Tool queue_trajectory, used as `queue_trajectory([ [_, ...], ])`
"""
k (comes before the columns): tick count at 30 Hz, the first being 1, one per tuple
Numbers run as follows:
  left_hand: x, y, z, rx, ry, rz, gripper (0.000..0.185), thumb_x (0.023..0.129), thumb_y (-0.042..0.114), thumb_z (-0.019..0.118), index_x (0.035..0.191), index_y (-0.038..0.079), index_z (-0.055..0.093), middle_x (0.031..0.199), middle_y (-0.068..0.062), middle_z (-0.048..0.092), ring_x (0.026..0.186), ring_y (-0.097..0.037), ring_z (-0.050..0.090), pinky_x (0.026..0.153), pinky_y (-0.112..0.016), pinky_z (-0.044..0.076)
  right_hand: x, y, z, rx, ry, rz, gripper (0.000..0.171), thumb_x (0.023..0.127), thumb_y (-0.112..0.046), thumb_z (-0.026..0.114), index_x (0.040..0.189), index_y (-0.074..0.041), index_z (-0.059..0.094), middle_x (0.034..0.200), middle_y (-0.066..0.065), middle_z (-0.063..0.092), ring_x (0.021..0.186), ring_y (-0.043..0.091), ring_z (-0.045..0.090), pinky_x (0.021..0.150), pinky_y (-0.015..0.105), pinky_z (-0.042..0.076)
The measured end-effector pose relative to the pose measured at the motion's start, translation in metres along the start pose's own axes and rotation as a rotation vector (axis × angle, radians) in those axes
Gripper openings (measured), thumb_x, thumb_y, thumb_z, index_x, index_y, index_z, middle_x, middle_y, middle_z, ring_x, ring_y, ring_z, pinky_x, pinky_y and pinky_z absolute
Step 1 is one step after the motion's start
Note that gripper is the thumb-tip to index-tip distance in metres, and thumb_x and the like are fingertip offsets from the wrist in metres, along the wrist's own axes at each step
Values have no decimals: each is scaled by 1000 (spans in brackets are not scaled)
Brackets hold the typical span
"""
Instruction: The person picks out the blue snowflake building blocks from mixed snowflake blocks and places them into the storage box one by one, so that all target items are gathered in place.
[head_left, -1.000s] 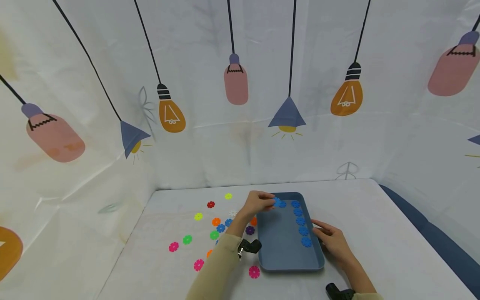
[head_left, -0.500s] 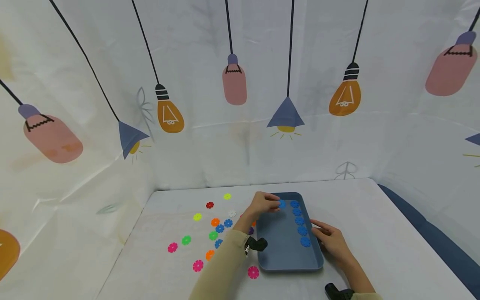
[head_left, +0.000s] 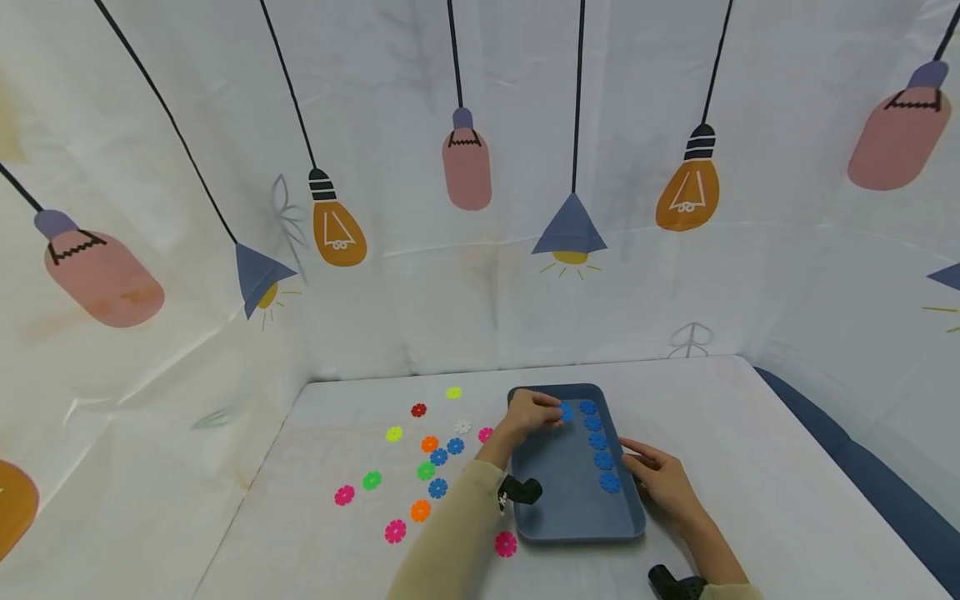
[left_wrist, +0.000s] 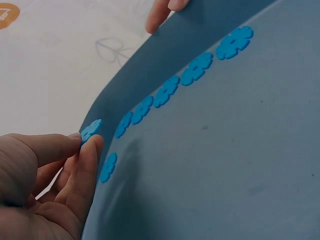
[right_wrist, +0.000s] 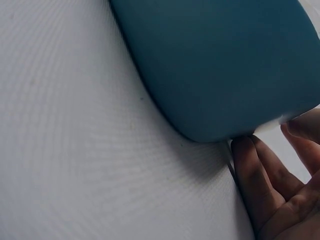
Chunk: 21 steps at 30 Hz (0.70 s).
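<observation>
A blue tray (head_left: 558, 500) lies on the white table, with a row of blue flower-shaped discs (head_left: 600, 442) along its right side. Over the tray's far left corner my left hand (head_left: 557, 414) pinches one more blue disc (left_wrist: 91, 131) between thumb and forefinger, just above the tray floor near the row's end (left_wrist: 125, 122). My right hand (head_left: 637, 458) lies beside the tray, and its straight fingers (right_wrist: 265, 185) touch the outer wall of the right rim (right_wrist: 210, 125) while holding nothing.
Loose flower discs lie scattered on the table left of the tray: pink (head_left: 344, 495), green (head_left: 372, 480), orange (head_left: 420, 510), blue (head_left: 438, 487), yellow (head_left: 453, 392). One pink disc (head_left: 506, 544) sits by the tray's near left corner. A lamp-print sheet walls the table's back and sides.
My left hand has drifted a little right and nearer over the tray's far end, still pinching a blue disc. The right hand has stayed at the rim.
</observation>
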<state>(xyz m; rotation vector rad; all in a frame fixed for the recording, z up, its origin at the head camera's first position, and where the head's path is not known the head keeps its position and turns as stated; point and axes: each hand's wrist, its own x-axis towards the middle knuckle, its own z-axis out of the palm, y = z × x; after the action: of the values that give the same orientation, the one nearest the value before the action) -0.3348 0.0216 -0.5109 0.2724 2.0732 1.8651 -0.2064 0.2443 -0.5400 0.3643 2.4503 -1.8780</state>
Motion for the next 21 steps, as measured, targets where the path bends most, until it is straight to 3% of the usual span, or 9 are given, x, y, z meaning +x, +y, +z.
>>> queue_trajectory([
  [14, 1, -14, 5, -23, 57, -20, 25, 84, -5, 71, 109, -9, 69, 92, -12, 68, 76, -24, 71, 70, -31, 58, -2, -2, 1, 3, 10, 11, 48, 95, -24, 64, 138, -4, 54, 119, 20, 63, 93, 22, 62, 67, 31, 52],
  [21, 2, -19, 10, 30, 70, -25, 24, 81, -7, 73, 105, -6, 71, 95, -11, 68, 75, -21, 70, 68, -30, 58, -3, -2, 1, 3, 16, 9, 47, 95, -22, 64, 137, -3, 54, 119, 20, 63, 91, 21, 61, 66, 31, 52],
])
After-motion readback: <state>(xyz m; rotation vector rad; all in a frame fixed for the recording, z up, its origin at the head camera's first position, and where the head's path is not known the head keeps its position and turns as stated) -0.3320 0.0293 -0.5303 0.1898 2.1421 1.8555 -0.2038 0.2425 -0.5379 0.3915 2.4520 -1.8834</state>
